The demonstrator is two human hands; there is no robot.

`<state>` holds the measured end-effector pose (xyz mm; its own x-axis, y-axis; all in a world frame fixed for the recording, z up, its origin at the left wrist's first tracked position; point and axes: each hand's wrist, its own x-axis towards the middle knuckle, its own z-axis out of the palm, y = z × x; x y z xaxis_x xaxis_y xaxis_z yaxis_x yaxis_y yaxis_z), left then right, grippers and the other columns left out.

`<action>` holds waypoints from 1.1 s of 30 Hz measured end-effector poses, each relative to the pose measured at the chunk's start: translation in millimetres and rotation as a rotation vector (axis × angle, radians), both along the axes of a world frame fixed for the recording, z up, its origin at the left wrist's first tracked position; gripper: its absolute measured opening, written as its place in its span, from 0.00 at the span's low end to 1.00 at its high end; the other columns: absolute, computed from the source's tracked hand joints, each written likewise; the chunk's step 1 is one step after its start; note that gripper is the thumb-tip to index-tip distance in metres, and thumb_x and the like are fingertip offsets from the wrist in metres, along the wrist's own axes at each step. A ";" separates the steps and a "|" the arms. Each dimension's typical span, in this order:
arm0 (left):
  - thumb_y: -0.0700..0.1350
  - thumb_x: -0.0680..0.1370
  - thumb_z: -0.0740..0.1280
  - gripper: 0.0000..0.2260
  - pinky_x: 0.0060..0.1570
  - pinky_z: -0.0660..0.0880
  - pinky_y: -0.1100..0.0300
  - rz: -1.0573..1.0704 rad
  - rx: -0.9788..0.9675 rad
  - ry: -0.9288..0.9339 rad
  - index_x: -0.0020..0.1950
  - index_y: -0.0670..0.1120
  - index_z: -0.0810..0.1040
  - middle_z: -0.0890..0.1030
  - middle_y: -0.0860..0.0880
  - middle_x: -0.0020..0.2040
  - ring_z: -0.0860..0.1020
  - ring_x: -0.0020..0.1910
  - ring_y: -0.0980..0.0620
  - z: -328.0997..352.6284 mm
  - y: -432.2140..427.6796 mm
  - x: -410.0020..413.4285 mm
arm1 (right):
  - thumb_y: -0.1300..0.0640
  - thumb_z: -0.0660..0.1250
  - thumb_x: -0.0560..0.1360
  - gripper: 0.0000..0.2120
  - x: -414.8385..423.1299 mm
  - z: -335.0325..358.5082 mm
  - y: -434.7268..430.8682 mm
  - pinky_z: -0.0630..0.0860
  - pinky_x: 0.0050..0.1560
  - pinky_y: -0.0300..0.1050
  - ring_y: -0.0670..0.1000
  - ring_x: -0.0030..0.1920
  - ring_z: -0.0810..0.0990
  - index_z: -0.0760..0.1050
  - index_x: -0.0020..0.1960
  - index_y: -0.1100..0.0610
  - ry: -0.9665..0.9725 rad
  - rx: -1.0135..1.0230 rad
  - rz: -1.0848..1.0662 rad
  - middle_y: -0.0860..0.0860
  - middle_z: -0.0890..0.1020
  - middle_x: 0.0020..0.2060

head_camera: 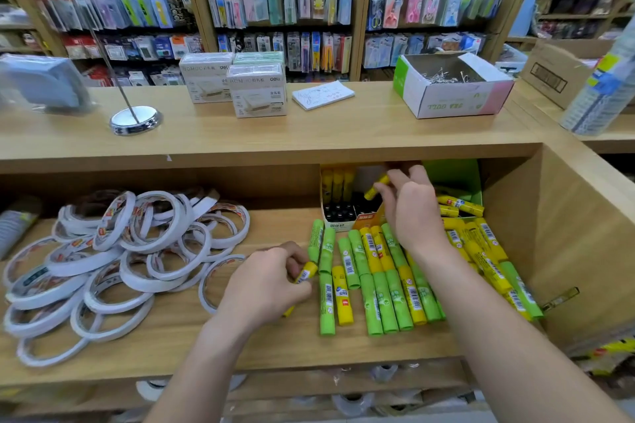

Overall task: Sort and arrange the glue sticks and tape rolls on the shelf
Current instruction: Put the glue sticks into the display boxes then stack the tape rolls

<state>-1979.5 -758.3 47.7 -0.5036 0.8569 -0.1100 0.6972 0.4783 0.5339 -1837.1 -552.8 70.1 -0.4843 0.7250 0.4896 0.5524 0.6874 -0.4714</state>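
— Where are the glue sticks?
— Green and yellow glue sticks [381,285] lie loose on the shelf [275,347], centre right of the frame. Your right hand [412,213] pinches a yellow stick [376,187] above an open box [343,224] behind them. Your left hand [268,282] grips a small yellow stick [305,272].
— And the tape?
— The tape rolls [130,251] are heaped at the left of the shelf, under the counter [309,134].

One view only — a head-worn wide-angle camera looking forward and down into the shelf [343,350] from close above. Both forearms [515,336] enter from the bottom edge — farther display racks [281,10] fill the top.
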 end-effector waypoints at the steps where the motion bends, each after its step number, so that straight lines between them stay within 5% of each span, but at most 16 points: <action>1: 0.52 0.69 0.72 0.11 0.35 0.71 0.61 0.030 0.057 -0.088 0.49 0.60 0.76 0.80 0.62 0.41 0.76 0.37 0.61 -2.6 1.0 -2.5 | 0.57 0.66 0.81 0.10 -2.5 -0.7 0.4 0.72 0.42 0.47 0.57 0.36 0.71 0.79 0.56 0.63 -0.013 -0.002 -0.002 0.54 0.69 0.45; 5: 0.51 0.71 0.70 0.10 0.40 0.76 0.56 0.151 0.343 -0.326 0.52 0.57 0.81 0.81 0.58 0.39 0.77 0.36 0.59 -6.7 11.5 -12.8 | 0.57 0.69 0.78 0.12 -11.0 2.7 -1.2 0.72 0.46 0.50 0.63 0.45 0.77 0.76 0.56 0.64 -0.056 -0.043 -0.073 0.59 0.78 0.46; 11: 0.47 0.81 0.66 0.13 0.55 0.74 0.54 0.026 0.391 -0.060 0.66 0.53 0.78 0.75 0.54 0.57 0.76 0.55 0.53 -6.0 58.5 -18.4 | 0.54 0.67 0.80 0.12 -16.9 1.0 -6.9 0.65 0.64 0.55 0.62 0.55 0.73 0.75 0.56 0.63 -0.129 -0.100 -0.118 0.59 0.81 0.47; 17: 0.47 0.83 0.62 0.15 0.64 0.71 0.56 -0.084 0.300 0.005 0.70 0.54 0.75 0.76 0.55 0.67 0.73 0.67 0.53 -11.5 85.1 -12.5 | 0.58 0.70 0.78 0.11 -20.5 -10.7 -2.9 0.72 0.50 0.54 0.64 0.50 0.75 0.77 0.57 0.64 -0.091 -0.064 -0.077 0.62 0.78 0.49; 21: 0.47 0.83 0.63 0.15 0.60 0.65 0.63 -0.077 0.318 -0.014 0.71 0.54 0.74 0.77 0.54 0.68 0.72 0.68 0.53 -16.4 84.9 -10.6 | 0.62 0.73 0.75 0.08 -22.9 -18.9 -0.3 0.74 0.43 0.53 0.65 0.43 0.77 0.79 0.52 0.64 -0.060 0.012 -0.065 0.62 0.77 0.43; 33: 0.48 0.83 0.63 0.15 0.60 0.70 0.58 -0.099 0.370 -0.018 0.70 0.55 0.74 0.79 0.54 0.66 0.74 0.65 0.52 -25.6 85.7 -13.1 | 0.62 0.68 0.75 0.06 -12.9 -36.1 5.8 0.73 0.44 0.52 0.58 0.40 0.74 0.81 0.51 0.61 -0.104 0.312 0.026 0.55 0.78 0.42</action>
<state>-1992.6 -672.6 22.2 -0.4177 0.8845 0.2078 0.7190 0.1819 0.6708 -1850.0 -547.1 34.0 -0.5597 0.5344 0.6333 0.5668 0.8044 -0.1779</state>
